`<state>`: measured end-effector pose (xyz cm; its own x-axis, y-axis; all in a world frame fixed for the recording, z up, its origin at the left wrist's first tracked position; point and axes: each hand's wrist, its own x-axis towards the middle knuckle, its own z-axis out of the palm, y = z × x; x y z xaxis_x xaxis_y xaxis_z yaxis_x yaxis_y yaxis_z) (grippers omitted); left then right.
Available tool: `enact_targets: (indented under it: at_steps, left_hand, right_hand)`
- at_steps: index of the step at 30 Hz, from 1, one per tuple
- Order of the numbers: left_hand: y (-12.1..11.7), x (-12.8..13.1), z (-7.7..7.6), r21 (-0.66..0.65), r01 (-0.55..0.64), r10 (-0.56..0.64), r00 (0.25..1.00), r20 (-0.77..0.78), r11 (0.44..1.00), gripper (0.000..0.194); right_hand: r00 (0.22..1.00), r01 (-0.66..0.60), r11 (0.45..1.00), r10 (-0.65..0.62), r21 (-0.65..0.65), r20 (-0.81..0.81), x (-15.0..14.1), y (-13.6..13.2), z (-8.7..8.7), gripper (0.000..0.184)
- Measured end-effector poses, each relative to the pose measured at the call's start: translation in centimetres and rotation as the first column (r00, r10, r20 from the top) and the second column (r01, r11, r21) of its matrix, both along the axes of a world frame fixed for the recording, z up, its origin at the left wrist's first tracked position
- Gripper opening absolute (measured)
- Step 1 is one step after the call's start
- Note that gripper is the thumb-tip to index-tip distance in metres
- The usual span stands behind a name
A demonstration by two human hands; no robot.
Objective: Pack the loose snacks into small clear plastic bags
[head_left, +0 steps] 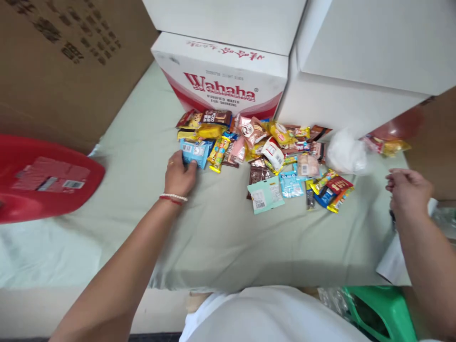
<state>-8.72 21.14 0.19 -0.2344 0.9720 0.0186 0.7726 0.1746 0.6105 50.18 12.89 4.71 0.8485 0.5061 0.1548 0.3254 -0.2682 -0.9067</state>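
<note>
A heap of several small snack packets (256, 142) lies on a pale green cloth (213, 228) in front of white cartons. My left hand (179, 175) reaches to the heap's left end, its fingers closed round a light blue packet (195, 153). A beaded bracelet and a red thread sit on that wrist. My right hand (408, 190) hovers at the right edge of the cloth, fingers curled in; whether they hold anything is hidden. A mint packet with a barcode (265, 195) lies nearest me.
A "Wahaha" carton (221, 80) and plain white boxes (356, 61) stand behind the heap. A brown cardboard box (64, 61) rises at the left, a red plastic object (42, 180) below it. A crumpled clear bag (346, 152) lies right of the snacks. A green stool (381, 308) is at the lower right.
</note>
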Motion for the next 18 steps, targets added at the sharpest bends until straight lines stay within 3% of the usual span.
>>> enact_targets:
  at_steps: [2,4,6,8,11,13,15,18]
  left_hand:
    - [1.0,1.4,-0.1,-0.079,0.064,-0.062,0.998,0.030,0.995,0.066]
    - [-0.3,1.9,0.0,-0.046,0.068,-0.067,0.998,0.010,0.997,0.080]
    - [-3.4,1.2,0.1,0.047,0.023,-0.022,0.999,-0.029,0.999,0.086]
    - [-7.5,-0.4,0.1,0.130,0.033,-0.027,0.999,-0.047,0.991,0.075]
    - [-14.3,-3.4,0.2,0.151,0.051,-0.047,0.999,-0.027,0.987,0.029]
    - [-18.2,-5.2,0.3,0.106,-0.029,0.029,1.000,0.000,0.994,0.016]
    - [-21.4,-6.5,0.5,0.032,-0.120,0.120,0.993,0.001,0.992,0.015]
    - [-24.5,-7.8,1.0,0.037,-0.216,0.219,0.973,-0.074,0.976,0.016]
  right_hand:
    - [0.990,-0.138,0.989,0.137,-0.045,-0.024,-0.1,-1.9,0.5,0.006]
    - [0.978,-0.208,0.974,0.204,-0.088,-0.045,-0.1,-2.8,1.5,0.008]
    - [0.968,-0.244,0.960,0.250,-0.139,0.022,-0.2,-2.5,2.6,0.009]
    - [0.927,-0.295,0.922,0.340,-0.249,0.158,-0.6,-1.0,3.5,0.014]
    - [0.731,-0.308,0.768,0.569,-0.562,0.377,-1.8,2.7,3.9,0.022]
    - [0.604,-0.196,0.653,0.668,-0.731,0.435,-2.8,5.4,3.5,0.040]
    - [0.587,-0.080,0.562,0.695,-0.824,0.417,-3.7,7.7,2.9,0.049]
    - [0.611,-0.026,0.488,0.698,-0.873,0.372,-4.6,9.2,2.6,0.028]
